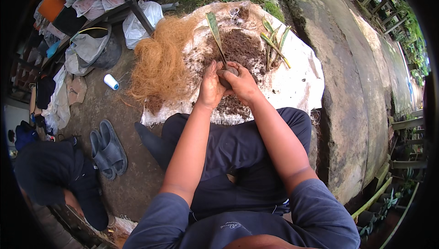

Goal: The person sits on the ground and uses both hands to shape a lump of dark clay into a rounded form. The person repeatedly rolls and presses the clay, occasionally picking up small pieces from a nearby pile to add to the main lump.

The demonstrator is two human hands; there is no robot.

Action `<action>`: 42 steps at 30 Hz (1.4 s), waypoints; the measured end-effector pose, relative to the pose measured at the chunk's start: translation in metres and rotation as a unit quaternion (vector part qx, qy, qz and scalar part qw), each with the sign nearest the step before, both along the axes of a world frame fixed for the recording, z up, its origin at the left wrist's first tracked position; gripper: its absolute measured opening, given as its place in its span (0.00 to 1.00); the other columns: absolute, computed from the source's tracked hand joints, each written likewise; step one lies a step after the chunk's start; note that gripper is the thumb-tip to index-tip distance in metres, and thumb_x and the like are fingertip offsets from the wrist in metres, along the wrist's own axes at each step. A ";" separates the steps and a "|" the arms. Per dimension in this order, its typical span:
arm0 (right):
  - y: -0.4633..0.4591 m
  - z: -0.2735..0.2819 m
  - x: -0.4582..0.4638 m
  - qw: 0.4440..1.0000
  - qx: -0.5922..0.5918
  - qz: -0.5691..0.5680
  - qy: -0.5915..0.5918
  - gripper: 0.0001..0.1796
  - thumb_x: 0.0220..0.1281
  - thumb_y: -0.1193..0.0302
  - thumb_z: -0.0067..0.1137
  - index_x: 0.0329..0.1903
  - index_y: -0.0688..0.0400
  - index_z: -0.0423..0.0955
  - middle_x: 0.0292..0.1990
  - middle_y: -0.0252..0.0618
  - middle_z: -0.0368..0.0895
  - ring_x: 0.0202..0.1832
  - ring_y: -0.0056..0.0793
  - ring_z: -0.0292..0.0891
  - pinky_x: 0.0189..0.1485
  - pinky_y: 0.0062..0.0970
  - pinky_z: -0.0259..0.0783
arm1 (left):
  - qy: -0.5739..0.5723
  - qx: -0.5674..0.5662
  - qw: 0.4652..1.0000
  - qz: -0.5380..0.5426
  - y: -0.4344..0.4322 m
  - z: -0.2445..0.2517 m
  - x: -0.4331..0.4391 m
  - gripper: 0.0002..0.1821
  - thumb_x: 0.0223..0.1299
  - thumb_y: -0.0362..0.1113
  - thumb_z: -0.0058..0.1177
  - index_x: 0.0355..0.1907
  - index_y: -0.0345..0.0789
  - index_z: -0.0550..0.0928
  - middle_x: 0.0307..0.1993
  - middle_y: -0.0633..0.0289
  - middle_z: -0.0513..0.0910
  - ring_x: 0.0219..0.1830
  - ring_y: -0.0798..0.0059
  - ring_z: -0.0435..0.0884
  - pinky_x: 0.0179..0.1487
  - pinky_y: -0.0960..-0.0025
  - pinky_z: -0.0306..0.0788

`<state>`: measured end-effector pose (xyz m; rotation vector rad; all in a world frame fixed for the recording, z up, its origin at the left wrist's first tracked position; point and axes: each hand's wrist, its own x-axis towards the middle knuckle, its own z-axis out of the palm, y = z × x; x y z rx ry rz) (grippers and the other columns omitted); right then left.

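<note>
Between both palms I hold a dark ball of soil (227,77), with a snake plant leaf (214,29) standing up out of it. My left hand (210,86) cups the ball from the left side. From the right, my right hand (241,83) wraps it, the thumb lying across its top. Loose dark soil (241,48) is heaped just beyond my hands on a white woven sack (298,87). Several cut snake plant leaves (276,43) lie to the right of the heap. A tangled pile of brown coconut fibre (163,63) covers the sack's left part.
A spool of white thread (111,82) lies on the floor at left, near a bucket (106,55) and a white plastic bag (142,21). Grey slide sandals (109,149) rest beside my leg. Another person (51,173) sits at lower left. A concrete ledge (343,77) runs along the right.
</note>
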<state>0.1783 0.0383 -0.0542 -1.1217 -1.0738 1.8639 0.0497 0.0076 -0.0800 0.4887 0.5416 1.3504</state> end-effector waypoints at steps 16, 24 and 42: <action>0.060 0.005 0.083 0.982 -0.083 -0.167 -0.014 0.21 0.78 0.60 0.52 0.63 0.62 0.73 0.55 0.47 0.82 0.53 0.36 0.81 0.53 0.37 0.79 | 0.126 -0.126 0.978 0.107 0.007 -0.001 -0.027 0.14 0.66 0.38 0.67 0.47 0.39 0.77 0.40 0.60 0.83 0.36 0.73 0.83 0.28 0.71 0.75; 0.103 -0.117 0.095 0.929 -0.040 -0.228 -0.289 0.18 0.66 0.65 0.62 0.52 0.63 0.79 0.43 0.45 0.85 0.45 0.36 0.81 0.47 0.35 0.75 | 0.174 -0.160 0.967 0.098 0.011 -0.001 -0.014 0.12 0.66 0.40 0.66 0.43 0.38 0.78 0.38 0.61 0.84 0.34 0.74 0.84 0.29 0.70 0.79; 0.089 -0.129 0.075 0.743 0.066 0.006 -0.666 0.17 0.58 0.69 0.61 0.46 0.68 0.85 0.50 0.57 0.87 0.56 0.50 0.84 0.59 0.37 0.78 | 0.122 -0.169 0.975 0.072 0.014 -0.026 -0.028 0.17 0.64 0.50 0.60 0.45 0.40 0.78 0.42 0.60 0.84 0.38 0.68 0.85 0.36 0.61 0.81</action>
